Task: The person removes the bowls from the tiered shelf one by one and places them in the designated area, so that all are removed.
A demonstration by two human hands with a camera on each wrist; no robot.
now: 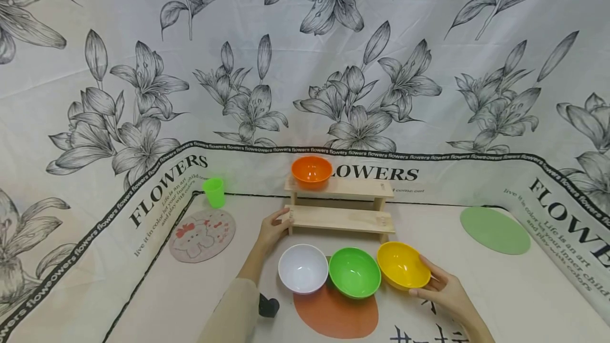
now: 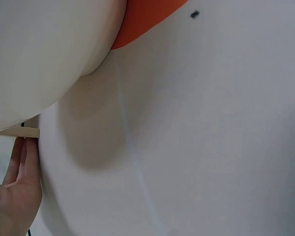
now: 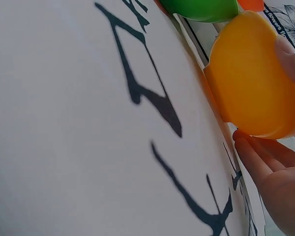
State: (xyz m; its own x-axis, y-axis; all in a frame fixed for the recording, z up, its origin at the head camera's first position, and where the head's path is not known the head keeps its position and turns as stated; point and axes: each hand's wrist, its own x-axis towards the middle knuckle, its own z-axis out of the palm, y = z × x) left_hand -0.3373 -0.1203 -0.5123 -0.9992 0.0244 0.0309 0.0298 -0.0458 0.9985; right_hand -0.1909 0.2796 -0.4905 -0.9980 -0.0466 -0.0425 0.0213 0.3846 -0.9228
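My left hand (image 1: 272,231) grips the left end of a two-tier wooden shelf (image 1: 338,219); in the left wrist view its fingers (image 2: 32,162) meet the pale wood. An orange bowl (image 1: 312,172) stands on the upper tier at the left. In front of the shelf, a white bowl (image 1: 303,269), a green bowl (image 1: 355,273) and a yellow bowl (image 1: 404,265) form a row. My right hand (image 1: 443,289) holds the yellow bowl by its right side, thumb and fingers apart around it. In the right wrist view the yellow bowl (image 3: 255,73) appears tilted.
An orange round mat (image 1: 335,316) lies partly under the white and green bowls. At the left are a green cup (image 1: 214,192) and a pink patterned mat (image 1: 202,236). A green mat (image 1: 495,230) lies at the right. Below the white bowl is a small black object (image 1: 269,307).
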